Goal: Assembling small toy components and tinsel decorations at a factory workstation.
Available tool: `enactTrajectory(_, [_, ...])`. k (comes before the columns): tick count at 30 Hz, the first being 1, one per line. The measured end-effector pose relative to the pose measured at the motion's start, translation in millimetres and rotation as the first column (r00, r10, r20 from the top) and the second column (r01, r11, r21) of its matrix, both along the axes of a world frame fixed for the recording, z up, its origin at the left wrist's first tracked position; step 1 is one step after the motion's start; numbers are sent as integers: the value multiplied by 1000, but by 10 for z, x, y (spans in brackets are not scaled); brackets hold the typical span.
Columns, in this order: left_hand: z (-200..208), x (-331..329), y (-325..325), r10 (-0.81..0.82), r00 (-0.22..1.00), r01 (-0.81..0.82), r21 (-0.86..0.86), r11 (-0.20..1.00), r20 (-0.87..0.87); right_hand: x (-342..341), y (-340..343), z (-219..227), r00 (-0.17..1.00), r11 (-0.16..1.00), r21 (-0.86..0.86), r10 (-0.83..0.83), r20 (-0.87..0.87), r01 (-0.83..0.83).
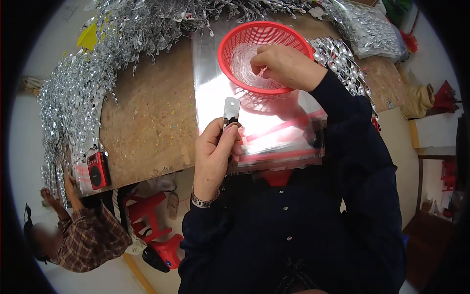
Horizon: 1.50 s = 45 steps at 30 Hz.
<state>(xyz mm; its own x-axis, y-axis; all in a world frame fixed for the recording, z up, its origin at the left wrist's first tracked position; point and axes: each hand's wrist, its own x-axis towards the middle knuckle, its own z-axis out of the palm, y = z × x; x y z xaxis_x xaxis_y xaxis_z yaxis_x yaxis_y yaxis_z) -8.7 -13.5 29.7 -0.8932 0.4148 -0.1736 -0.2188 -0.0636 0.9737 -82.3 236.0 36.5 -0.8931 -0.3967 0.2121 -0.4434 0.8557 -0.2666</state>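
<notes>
My left hand (215, 152) is closed around a small flat silver metal piece (232, 107) with a rounded end and a hole near its tip. It stands upright out of my fist, above a stack of clear plastic sheets (208, 73). My right hand (286, 66) reaches over the rim of a red plastic basket (262, 91). Its fingers are bent and pinched together just over a loose coil of fine clear thread (242, 56) inside. Whether a strand lies between those fingertips is too fine to make out.
Silver tinsel-like strands (161, 29) heap along the far and left edges of the brown table (152, 108). More silver strands (340, 63) lie right of the basket. A red radio (98, 170) stands front left. Beyond it another person (88, 235) handles strands, near red stools (147, 210).
</notes>
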Motion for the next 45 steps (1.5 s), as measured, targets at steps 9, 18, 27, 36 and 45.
enactTrajectory(9, [-117, -8, -7, -94, 995, 94, 19, 995, 17, -190, -45, -70, 980, 984, 177, -37, 195, 2])
enactTrajectory(18, [-65, -26, 20, -26, 998, 21, 76, 997, 64, -15, 116, 216, 999, 987, -157, -36, 26, 39])
enactTrajectory(27, [27, -94, 162, 15, 998, -28, 219, 975, 62, 543, -3, 501, 974, 810, -554, -86, 210, 191])
enactTrajectory(36, [134, -91, 325, -112, 989, 82, 271, 959, 97, 979, -272, 446, 945, 616, -740, -23, 326, 270])
enactTrajectory(45, [12, -90, 338, -60, 978, -16, 361, 932, 199, 1112, -408, 208, 996, 775, -626, -75, 41, 84])
